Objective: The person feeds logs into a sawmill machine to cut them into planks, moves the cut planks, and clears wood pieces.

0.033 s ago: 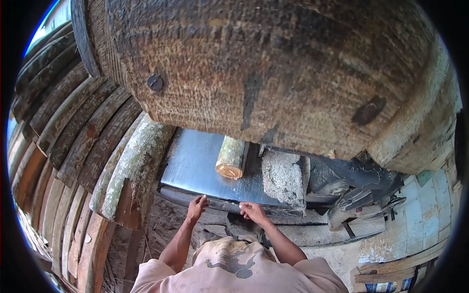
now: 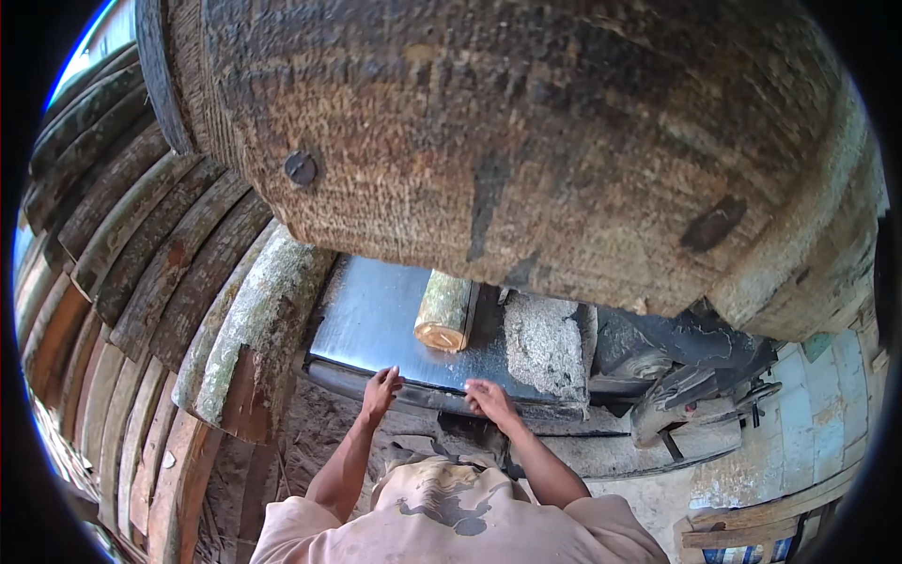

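Short log (image 2: 445, 305) sits on the metal desk (image 2: 371, 305), lengthwise, cut end toward me, left of the sawdust heap (image 2: 543, 343); its far end is hidden under the big wooden beam (image 2: 451, 141). My left fingers (image 2: 387, 379) are loosely curled at the near lip, nothing showing in them; my right fingers (image 2: 477, 386) are half open, also holding nothing I can see, nearer the log but not touching it. Main risk, my call: the log is round and the plate looks smooth, so a sideways knock could roll it; specks of sawdust near the lip would cut friction further. If it slid my way, the cut end could trap fingers against the lip. Second: the beam blocks my view, so a grab past the cut end would be partly blind. Dark gap right of the log, can't tell if a blade is in it, so I'd treat it as hazardous. Third: the barked log (image 2: 254, 310) beside the desk's left side could shift if bumped, same for the stack (image 2: 178, 258) behind it. Containers: can't make out any; sawdust is just piled loose on the desk, this side of the machinery (image 2: 648, 352).
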The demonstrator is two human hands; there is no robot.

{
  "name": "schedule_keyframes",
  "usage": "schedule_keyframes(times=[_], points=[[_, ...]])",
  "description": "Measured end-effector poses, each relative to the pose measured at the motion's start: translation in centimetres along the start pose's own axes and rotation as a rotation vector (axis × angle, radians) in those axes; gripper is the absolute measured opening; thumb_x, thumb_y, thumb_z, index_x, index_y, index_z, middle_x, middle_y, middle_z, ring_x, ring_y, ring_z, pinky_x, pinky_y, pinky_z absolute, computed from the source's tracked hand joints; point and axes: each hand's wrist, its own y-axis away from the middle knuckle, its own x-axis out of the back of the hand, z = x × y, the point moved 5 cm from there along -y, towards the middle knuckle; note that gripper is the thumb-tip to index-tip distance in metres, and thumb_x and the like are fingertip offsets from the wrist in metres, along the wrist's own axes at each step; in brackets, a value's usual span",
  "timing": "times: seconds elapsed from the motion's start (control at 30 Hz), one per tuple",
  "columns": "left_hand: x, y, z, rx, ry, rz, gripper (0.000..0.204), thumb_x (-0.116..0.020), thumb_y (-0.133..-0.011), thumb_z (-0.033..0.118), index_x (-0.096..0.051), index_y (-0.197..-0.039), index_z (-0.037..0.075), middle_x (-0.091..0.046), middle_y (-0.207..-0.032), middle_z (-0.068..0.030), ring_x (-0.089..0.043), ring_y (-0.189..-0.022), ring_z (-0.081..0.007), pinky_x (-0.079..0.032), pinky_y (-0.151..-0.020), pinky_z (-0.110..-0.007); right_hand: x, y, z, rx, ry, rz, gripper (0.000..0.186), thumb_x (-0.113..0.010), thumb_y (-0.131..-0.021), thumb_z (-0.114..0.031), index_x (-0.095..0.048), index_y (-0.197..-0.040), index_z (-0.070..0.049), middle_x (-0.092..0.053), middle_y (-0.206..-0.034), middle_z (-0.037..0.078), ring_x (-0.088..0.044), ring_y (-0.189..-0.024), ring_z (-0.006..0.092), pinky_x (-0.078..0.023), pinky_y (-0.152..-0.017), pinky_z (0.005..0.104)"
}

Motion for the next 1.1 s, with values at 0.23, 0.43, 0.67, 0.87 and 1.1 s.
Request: schedule_keyframes(times=[0.23, 0.43, 0.67, 0.87, 1.1], points=[[-0.2, -6.8, 1.4, 0.097, -0.038, 0.038, 0.076, -0.045, -0.080, 0.064, -0.047, -0.121, 0.001, -0.060, -0.096, -0.0113, -0.055, -0.076, -0.0174, -0.043, -0.060, -0.030, -1.4, -2.2, -7.9, -0.094, -0.130, 0.096, 0.096, -0.051, -0.073, -0.068, -0.014, -0.140, -0.010, -0.015, -0.144, 0.015, -0.022, -0.130, 0.0335, -0.038, -0.092, 0.0529], [-2.4, 0.9, 0.4, 0.150, -0.018, -0.152, 0.072, -0.033, -0.083, 0.067, -0.049, -0.124, 0.010, -0.059, -0.103, -0.0062, -0.055, -0.083, -0.0163, -0.045, -0.068, -0.033, -5.1, 2.4, -2.7, -0.224, -0.218, 0.003, 0.103, -0.049, -0.070, -0.073, -0.010, -0.141, -0.009, -0.013, -0.145, 0.013, -0.020, -0.131, 0.0331, -0.037, -0.093, 0.0543], [-0.7, 9.5, -3.3, 0.323, 0.252, -0.262, 0.068, -0.028, -0.087, 0.062, -0.036, -0.132, 0.013, -0.052, -0.121, -0.0129, -0.054, -0.104, -0.0263, -0.047, -0.082, -0.042, -9.1, 8.6, 1.5, -0.032, -0.211, 0.085, 0.084, -0.044, -0.080, -0.066, -0.028, -0.136, -0.005, -0.038, -0.133, 0.015, -0.039, -0.121, 0.0302, -0.041, -0.091, 0.0381], [1.6, 15.3, -6.7, 0.317, 0.250, -0.239, 0.071, -0.028, -0.086, 0.064, -0.039, -0.130, 0.010, -0.054, -0.114, -0.0131, -0.056, -0.098, -0.0253, -0.050, -0.078, -0.040, -12.0, 14.5, 4.3, -0.049, -0.159, 0.121, 0.085, -0.043, -0.079, -0.067, -0.029, -0.136, -0.006, -0.042, -0.129, 0.016, -0.044, -0.115, 0.0288, -0.044, -0.087, 0.0378], [3.4, 23.1, -10.3, 0.357, 0.260, -0.224, 0.069, -0.030, -0.086, 0.064, -0.041, -0.129, 0.010, -0.053, -0.116, -0.0140, -0.055, -0.101, -0.0278, -0.047, -0.083, -0.044, -15.4, 22.8, 6.6, -0.090, -0.233, 0.117, 0.092, -0.046, -0.076, -0.069, -0.019, -0.140, -0.009, -0.040, -0.130, 0.018, -0.048, -0.111, 0.0288, -0.045, -0.085, 0.0398]])
